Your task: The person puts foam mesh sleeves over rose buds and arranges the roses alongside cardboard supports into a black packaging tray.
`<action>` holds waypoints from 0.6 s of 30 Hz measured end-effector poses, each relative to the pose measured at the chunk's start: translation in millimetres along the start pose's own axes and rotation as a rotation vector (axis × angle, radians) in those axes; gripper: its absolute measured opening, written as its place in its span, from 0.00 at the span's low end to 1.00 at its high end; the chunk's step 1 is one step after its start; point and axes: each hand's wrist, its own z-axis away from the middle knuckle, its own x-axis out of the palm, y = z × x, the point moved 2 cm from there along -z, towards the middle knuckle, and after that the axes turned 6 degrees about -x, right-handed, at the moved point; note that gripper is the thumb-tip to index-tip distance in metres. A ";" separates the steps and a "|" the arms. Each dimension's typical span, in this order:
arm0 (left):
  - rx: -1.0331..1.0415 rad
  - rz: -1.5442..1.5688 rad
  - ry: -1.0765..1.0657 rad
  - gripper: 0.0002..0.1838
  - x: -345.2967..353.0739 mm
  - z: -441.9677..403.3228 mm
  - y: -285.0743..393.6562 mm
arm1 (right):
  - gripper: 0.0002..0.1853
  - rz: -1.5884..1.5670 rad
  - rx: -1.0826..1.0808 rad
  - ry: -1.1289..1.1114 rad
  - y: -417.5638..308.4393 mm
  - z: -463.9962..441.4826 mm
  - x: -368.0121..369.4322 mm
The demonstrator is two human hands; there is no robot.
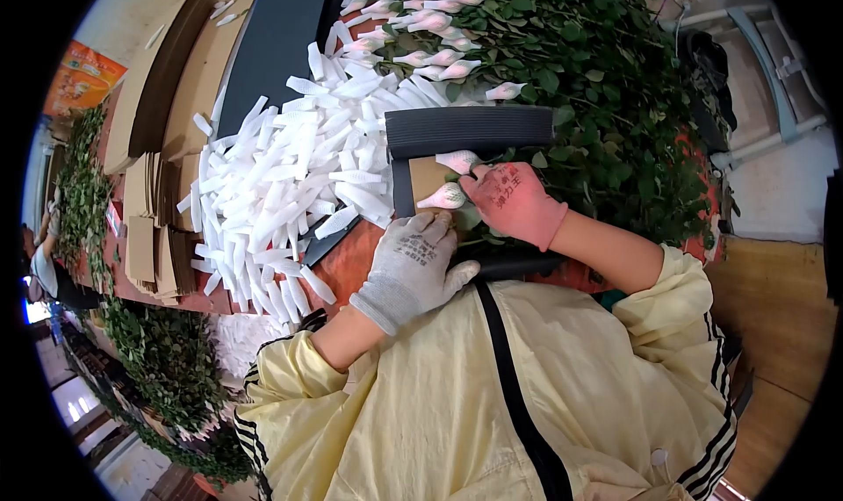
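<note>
My left hand, in a grey-white glove, lies at the near edge of a piece of brown cardboard, its thumb apart from the fingers; whether anything is under the fingertips is hidden. My right hand, in a pink glove, has its fingers closed near the stems of two net-covered rosebuds. One bud lies at the far side of the cardboard, the other just beyond my left fingertips. What the right fingers hold is hidden. A black ridged stack stands just beyond the cardboard.
White foam net sleeves are heaped to the left. Netted roses and leafy stems cover the far and right side. Cardboard sheets stand at the left. A metal-framed chair is at the right. Another person is at the far left.
</note>
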 end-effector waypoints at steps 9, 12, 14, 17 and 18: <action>-0.016 -0.010 -0.019 0.30 -3.9 0.8 1.9 | 0.15 -0.039 0.120 -0.162 -0.2 -3.2 -20.4; -0.051 0.046 -0.002 0.29 -10.2 1.3 5.7 | 0.22 -0.005 0.342 -0.066 15.2 33.6 -64.3; -0.032 0.043 0.040 0.29 -8.1 1.1 4.5 | 0.27 -0.111 0.446 0.047 35.7 62.0 -80.7; -0.022 0.021 0.029 0.28 -8.8 0.2 4.6 | 0.30 0.139 0.435 0.572 66.6 113.7 -100.4; -0.019 0.009 0.023 0.27 -8.2 0.1 4.4 | 0.30 -0.145 0.560 0.770 78.8 131.3 -111.3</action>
